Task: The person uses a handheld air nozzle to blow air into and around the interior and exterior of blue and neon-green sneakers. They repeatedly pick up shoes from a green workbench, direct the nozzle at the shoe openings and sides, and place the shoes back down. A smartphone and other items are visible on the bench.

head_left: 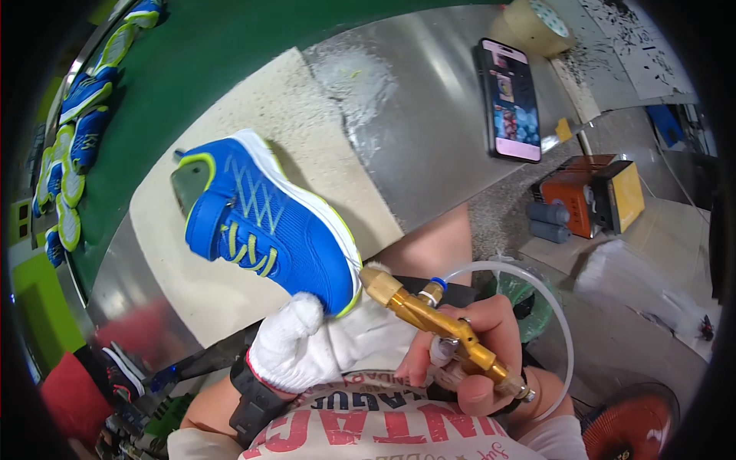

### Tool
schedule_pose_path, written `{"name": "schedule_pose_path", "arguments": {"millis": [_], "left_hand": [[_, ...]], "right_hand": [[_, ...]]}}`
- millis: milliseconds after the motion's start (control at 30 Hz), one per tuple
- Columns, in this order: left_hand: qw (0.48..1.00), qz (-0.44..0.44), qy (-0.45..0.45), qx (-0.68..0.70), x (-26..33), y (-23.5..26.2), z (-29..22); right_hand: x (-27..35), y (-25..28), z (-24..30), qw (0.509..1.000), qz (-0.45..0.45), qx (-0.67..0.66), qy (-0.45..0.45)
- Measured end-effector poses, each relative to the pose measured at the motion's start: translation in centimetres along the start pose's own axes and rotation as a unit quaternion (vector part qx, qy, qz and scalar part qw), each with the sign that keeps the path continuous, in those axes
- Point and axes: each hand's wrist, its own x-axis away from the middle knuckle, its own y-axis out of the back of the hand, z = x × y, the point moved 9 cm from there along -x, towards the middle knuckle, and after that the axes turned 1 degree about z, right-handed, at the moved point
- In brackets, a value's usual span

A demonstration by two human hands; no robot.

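Observation:
A blue sports shoe (268, 222) with lime-yellow laces and a white sole is tipped up over a beige mat (230, 138). My left hand (307, 349), in a white knit glove with a black watch at the wrist, holds the shoe by its toe end. My right hand (479, 345), bare, grips a gold metal spray gun (429, 322) with a clear hose (552, 307) looping from it. The gun's nozzle points at the toe of the shoe, almost touching the sole edge.
A lit smartphone (510, 100) lies on the steel worktop (429, 115), with a roll of tape (540, 27) behind it. Several blue shoes (77, 130) line a green conveyor at the left. An orange and yellow device (594, 195) and a red fan (632, 425) sit on the right.

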Motion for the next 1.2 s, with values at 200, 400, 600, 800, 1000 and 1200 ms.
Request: {"name": "schedule_pose_path", "arguments": {"millis": [200,400,600,800,1000,1200], "left_hand": [[0.994,0.109,-0.022,0.015,-5.9,-4.0,-0.4],[0.993,0.108,-0.012,0.042,-8.0,-6.6,-1.7],[0.989,0.136,-0.049,-0.003,-8.1,-8.1,-3.8],[0.999,-0.033,0.006,0.026,-6.9,-5.9,-5.4],[0.92,-0.173,-0.292,-0.194,0.7,-3.9,-18.5],[0.879,-0.107,-0.32,-0.337,-6.7,-8.1,-28.4]], "right_hand": [[0.3,1.7,1.7,0.985,-0.163,0.05,0.017],[-2.0,1.1,3.2,0.944,-0.059,0.279,0.164],[-3.4,0.7,1.6,0.88,-0.018,0.4,0.256],[-4.0,2.5,2.2,0.897,-0.096,0.334,0.273],[-11.9,3.5,1.2,0.953,-0.091,0.208,0.199],[-14.5,5.1,-0.4,0.978,-0.103,0.137,0.116]]}}
